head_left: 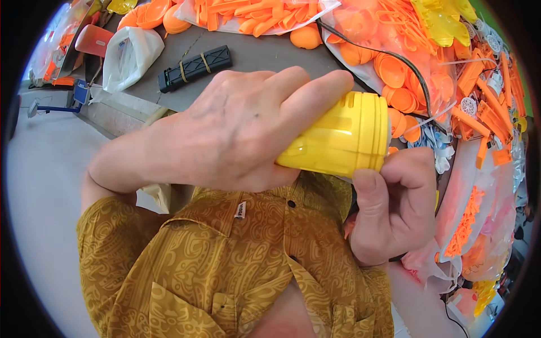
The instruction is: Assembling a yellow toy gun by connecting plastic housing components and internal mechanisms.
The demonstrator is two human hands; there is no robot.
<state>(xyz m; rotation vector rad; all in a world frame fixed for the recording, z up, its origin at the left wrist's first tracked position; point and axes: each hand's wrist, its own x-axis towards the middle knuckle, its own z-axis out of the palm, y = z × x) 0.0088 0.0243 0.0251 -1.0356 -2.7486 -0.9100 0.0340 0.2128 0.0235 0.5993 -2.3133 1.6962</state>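
Observation:
A ribbed yellow plastic cylinder lies tilted sideways in front of my chest. My left hand wraps round its left part, with the back of the hand upward. At the cylinder's right end, my right hand has its fingers curled and its thumb against the rim. A sliver of something pale shows at that end. Whatever the right fingertips pinch there is hidden.
Beyond my left hand, a black rectangular plastic piece with rubber bands lies on the grey table, near a white bag. Orange plastic parts fill bags at the back and right. A black cable crosses them.

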